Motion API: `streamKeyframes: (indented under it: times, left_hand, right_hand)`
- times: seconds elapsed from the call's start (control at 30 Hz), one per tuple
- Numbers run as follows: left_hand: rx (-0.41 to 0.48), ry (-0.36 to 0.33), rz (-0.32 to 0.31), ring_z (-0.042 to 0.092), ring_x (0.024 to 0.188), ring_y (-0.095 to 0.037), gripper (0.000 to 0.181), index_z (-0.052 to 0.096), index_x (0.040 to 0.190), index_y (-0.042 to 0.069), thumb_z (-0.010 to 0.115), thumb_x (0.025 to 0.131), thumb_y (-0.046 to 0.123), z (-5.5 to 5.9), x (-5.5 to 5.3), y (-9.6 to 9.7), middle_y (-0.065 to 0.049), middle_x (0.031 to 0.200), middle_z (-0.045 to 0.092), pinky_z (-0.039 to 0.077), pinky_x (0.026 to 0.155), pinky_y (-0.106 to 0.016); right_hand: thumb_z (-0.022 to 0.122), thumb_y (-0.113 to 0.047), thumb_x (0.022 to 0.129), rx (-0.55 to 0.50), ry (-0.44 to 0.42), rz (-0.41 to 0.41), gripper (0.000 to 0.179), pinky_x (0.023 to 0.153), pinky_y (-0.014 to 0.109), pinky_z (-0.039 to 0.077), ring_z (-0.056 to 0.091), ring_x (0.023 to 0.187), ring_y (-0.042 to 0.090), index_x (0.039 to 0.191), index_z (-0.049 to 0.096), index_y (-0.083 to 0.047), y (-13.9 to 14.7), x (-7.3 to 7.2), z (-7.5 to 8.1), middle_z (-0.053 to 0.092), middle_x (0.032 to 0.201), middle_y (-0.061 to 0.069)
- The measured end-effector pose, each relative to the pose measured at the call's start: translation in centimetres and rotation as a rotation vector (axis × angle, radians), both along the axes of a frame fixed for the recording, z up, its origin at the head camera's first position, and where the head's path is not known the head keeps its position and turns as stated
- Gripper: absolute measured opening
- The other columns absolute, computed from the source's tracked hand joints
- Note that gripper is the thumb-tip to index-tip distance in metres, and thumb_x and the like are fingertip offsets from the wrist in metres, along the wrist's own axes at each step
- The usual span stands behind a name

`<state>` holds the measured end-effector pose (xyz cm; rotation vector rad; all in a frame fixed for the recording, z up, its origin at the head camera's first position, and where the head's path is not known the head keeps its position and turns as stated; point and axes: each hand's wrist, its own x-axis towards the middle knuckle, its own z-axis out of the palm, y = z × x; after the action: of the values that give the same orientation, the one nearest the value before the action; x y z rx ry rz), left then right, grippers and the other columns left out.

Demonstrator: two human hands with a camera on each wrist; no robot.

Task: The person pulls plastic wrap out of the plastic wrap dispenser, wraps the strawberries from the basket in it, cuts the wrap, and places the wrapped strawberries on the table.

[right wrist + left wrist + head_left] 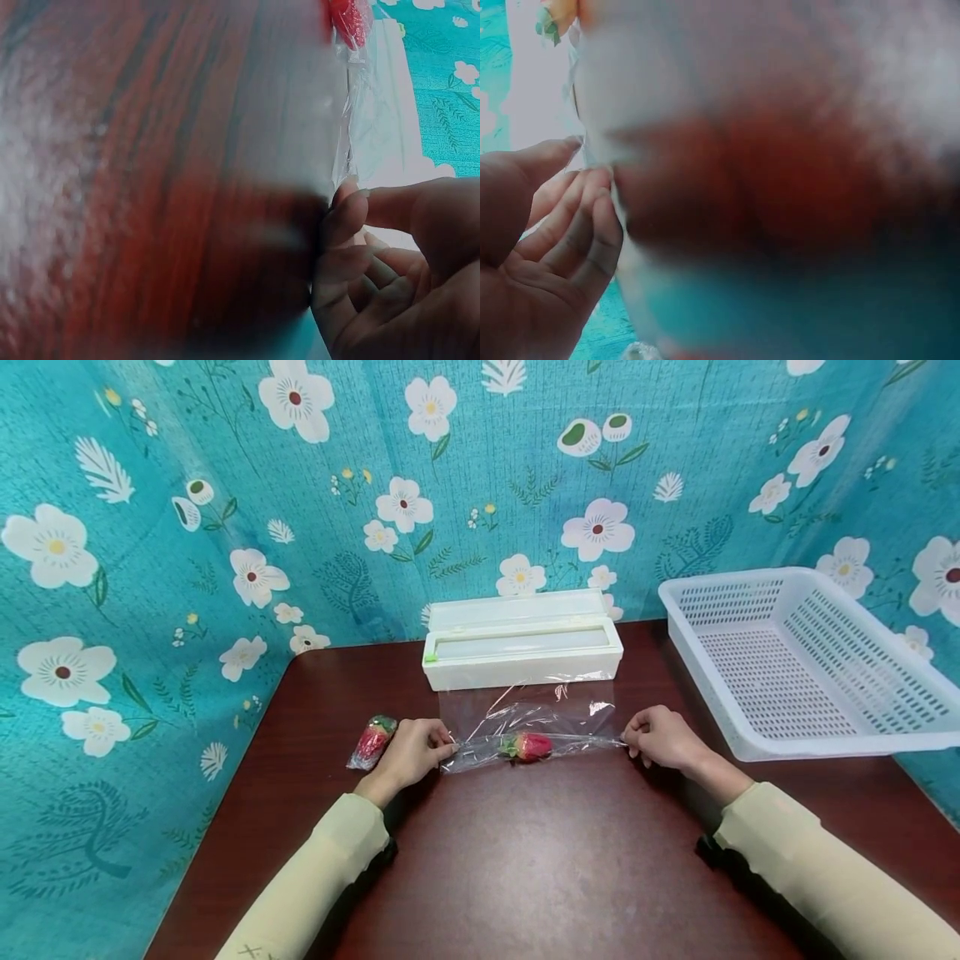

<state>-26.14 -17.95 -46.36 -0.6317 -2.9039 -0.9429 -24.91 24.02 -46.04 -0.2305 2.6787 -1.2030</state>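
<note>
A sheet of clear plastic wrap [525,714] runs from the white wrap dispenser [525,664] toward the person. On its near part lies a red strawberry [532,746] with green leaves pointing left, a fold of film over its upper side. My left hand [416,750] pinches the film's left corner between thumb and fingers. At the opposite corner, my right hand [662,739] pinches the film, which stretches between both hands. In the right wrist view the gathered film [352,112] leads from the fingertips to the strawberry [351,21]. The left wrist view is largely blurred.
A second strawberry [372,742], wrapped in film, lies left of the left hand. The dispenser's lid [517,608] stands raised at the back. A white perforated basket [705,672] occupies the right side of the dark table [540,868]. Floral cloth [480,485] hangs behind.
</note>
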Motion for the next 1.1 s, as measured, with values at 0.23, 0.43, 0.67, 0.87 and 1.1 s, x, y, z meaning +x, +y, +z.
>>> streamKeyframes:
  times: [0.23,0.43,0.67,0.87,1.1]
  left_hand:
    - [-0.072,0.025,0.007,0.055,0.062,-0.009,0.019,0.07,0.076,0.012,0.083,0.087,0.02,0.16,-0.19,-0.33,0.004,0.066,0.064,0.048,0.06,-0.028]
    - [-0.166,0.031,0.007,0.056,0.067,-0.011,0.022,0.067,0.095,0.013,0.084,0.087,0.024,0.3,-0.3,0.15,0.003,0.075,0.063,0.048,0.061,-0.031]
    - [-0.278,0.121,-0.139,0.058,0.078,-0.015,0.026,0.064,0.111,0.017,0.08,0.091,0.02,0.58,-0.13,0.22,-0.001,0.099,0.06,0.05,0.065,-0.034]
    - [-0.295,0.116,-0.244,0.052,0.079,-0.013,0.014,0.071,0.108,0.022,0.071,0.097,0.012,0.23,-0.03,-0.08,-0.002,0.101,0.052,0.046,0.066,-0.03]
    - [-0.249,0.06,-0.2,0.052,0.079,-0.013,0.007,0.075,0.101,0.022,0.071,0.098,0.017,0.27,-0.24,-0.54,-0.002,0.097,0.054,0.044,0.066,-0.031]
  right_hand:
    - [0.059,-0.003,0.097,0.024,0.0,0.015,0.016,0.048,0.031,0.047,0.062,0.051,0.019,0.086,0.069,0.002,-0.03,0.06,0.22,0.067,0.067,0.005]
    - [0.055,0.001,0.094,0.041,0.006,0.021,0.017,0.046,0.03,0.045,0.061,0.05,0.018,0.084,0.069,0.001,-0.03,-0.05,0.34,0.066,0.067,0.005]
    - [0.054,0.003,0.093,0.047,0.012,0.046,0.018,0.049,0.03,0.049,0.061,0.05,0.017,0.082,0.068,0.002,-0.2,-0.05,0.12,0.064,0.065,0.005]
    - [0.054,0.001,0.094,0.058,0.006,0.044,0.018,0.05,0.031,0.049,0.061,0.05,0.017,0.082,0.068,0.0,-0.4,0.0,0.22,0.064,0.065,0.005]
    - [0.059,-0.004,0.097,0.062,0.008,0.045,0.02,0.05,0.03,0.049,0.062,0.051,0.017,0.079,0.066,-0.001,-0.28,0.02,0.3,0.064,0.066,0.005]
